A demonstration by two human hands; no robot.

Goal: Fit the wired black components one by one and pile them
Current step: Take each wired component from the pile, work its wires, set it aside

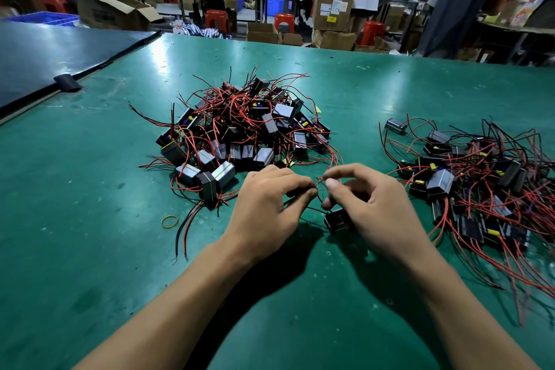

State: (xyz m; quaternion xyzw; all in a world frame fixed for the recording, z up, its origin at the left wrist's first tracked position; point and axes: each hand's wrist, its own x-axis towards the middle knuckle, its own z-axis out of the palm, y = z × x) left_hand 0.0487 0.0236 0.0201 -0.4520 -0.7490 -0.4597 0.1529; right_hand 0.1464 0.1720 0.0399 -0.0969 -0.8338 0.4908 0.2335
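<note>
bench [90, 249], green mat. left hand [267, 201]: fingers curled, pinching the wires [320, 182] between thumb and fingertips. right hand [372, 207]: thumb and forefinger pinch the same wires, just beside the left fingertips. the component [335, 220] these wires lead to sits low at the mat, partly under the right hand; cannot tell if the lower fingers touch it. big pile [240, 132] of black components with red and black leads lies just beyond the hands, centre of bench. second pile [474, 186] to the right, flatter and more spread. yellow band [170, 222] lies loose on the mat left of the left hand. dark board [45, 54] at far left.
</note>
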